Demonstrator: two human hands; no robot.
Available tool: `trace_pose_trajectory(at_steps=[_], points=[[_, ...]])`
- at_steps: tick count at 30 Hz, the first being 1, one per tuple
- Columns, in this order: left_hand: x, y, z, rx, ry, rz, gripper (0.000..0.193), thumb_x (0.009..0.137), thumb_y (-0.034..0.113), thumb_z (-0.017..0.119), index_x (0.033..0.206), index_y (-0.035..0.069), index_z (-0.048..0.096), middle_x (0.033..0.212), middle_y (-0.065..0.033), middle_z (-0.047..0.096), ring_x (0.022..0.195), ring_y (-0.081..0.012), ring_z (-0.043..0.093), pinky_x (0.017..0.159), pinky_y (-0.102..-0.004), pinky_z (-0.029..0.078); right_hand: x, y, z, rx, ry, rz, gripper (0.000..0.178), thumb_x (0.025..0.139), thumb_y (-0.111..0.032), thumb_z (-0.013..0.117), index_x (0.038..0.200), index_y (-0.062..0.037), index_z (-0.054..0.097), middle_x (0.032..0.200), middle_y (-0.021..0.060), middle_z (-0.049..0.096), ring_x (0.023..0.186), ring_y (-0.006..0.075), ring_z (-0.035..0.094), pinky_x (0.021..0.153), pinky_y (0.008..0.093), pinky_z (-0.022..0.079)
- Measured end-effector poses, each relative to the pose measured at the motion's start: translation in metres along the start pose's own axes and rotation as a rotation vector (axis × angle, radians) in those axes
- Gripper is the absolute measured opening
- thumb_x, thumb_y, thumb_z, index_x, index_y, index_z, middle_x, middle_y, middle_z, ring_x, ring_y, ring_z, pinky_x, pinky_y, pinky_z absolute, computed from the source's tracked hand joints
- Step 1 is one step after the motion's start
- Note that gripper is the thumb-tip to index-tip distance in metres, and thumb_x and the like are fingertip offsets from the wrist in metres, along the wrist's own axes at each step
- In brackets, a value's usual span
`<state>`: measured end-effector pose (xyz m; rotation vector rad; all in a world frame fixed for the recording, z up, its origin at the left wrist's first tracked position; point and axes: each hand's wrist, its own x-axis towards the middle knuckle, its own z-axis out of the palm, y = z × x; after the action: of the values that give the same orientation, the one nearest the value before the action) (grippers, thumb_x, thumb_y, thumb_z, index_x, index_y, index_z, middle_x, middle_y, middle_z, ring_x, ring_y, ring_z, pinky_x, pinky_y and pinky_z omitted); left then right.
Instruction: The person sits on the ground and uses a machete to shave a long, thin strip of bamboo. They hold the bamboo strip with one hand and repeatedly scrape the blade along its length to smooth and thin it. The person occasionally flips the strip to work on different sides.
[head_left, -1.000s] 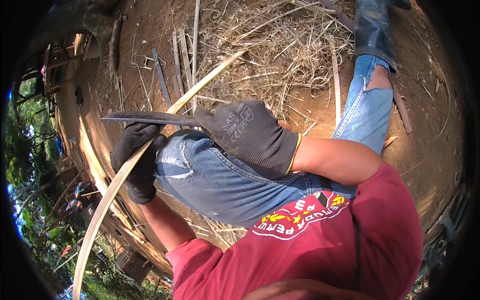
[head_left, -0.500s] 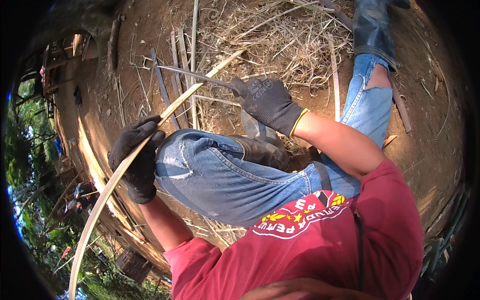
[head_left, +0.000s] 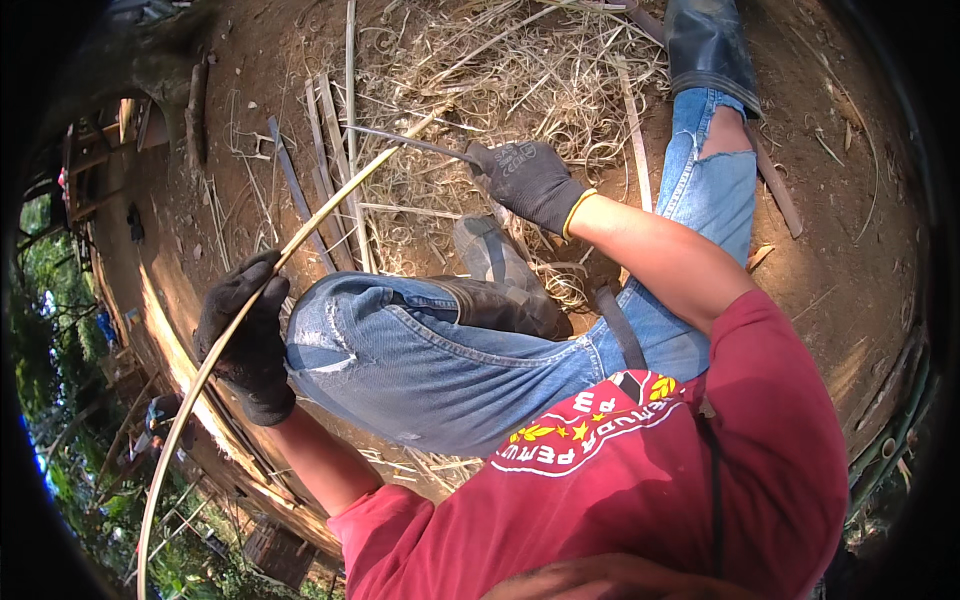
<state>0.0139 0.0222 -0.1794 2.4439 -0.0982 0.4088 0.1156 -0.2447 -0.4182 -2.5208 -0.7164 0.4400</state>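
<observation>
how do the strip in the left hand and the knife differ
The strip is long, the knife much shorter. The strip is pale, the knife dark grey. The left hand holds the strip, the right hand the knife. Both look slim.

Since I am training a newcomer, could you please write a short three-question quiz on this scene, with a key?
1. Which tool is in the black-gloved right hand?
2. True or false: the black-gloved left hand grips the long, pale, curved, wood-like strip.
3. Where does the heap of pale, thin, curly shavings lie: (a) in a metal bucket, (b) on the bare brown earth, (c) on a white table?

Key: 1. A knife with a slender, dark metal blade; 2. True; 3. b.
</observation>
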Motion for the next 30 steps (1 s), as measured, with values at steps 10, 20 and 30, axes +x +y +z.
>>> trace_pose_trajectory(at_steps=[10, 20, 30], points=[[-0.002, 0.005, -0.002, 0.1, -0.045, 0.007, 0.018, 0.076, -0.007, 0.073, 0.09, -0.002, 0.064, 0.095, -0.018, 0.071, 0.093, -0.028, 0.069, 0.079, -0.0353, 0.056, 0.014, 0.004, -0.007, -0.073, -0.059, 0.068, 0.022, 0.09, -0.015, 0.048, 0.103, -0.007, 0.065, 0.089, 0.0163, 0.071, 0.084, 0.0323, 0.071, 0.072, 0.0472, 0.056], [-0.004, 0.003, 0.0, 0.025, -0.036, -0.007, 0.02, 0.075, -0.01, 0.073, 0.091, -0.003, 0.064, 0.096, -0.02, 0.071, 0.09, -0.0268, 0.07, 0.077, -0.0353, 0.057, 0.023, 0.021, -0.002, -0.168, -0.208, 0.181, 0.028, 0.09, -0.016, 0.049, 0.11, -0.0049, 0.066, 0.101, 0.0176, 0.07, 0.091, 0.0334, 0.07, 0.075, 0.0472, 0.056], [0.005, 0.015, 0.0, -0.082, -0.096, 0.037, 0.025, 0.068, -0.001, 0.08, 0.09, 0.0, 0.068, 0.097, -0.0189, 0.071, 0.092, -0.0266, 0.069, 0.082, -0.0354, 0.054, 0.021, 0.021, -0.03, 0.167, -0.42, 0.353, 0.035, 0.091, -0.022, 0.049, 0.112, 0.0019, 0.063, 0.107, 0.0241, 0.067, 0.099, 0.039, 0.067, 0.085, 0.0468, 0.053]])
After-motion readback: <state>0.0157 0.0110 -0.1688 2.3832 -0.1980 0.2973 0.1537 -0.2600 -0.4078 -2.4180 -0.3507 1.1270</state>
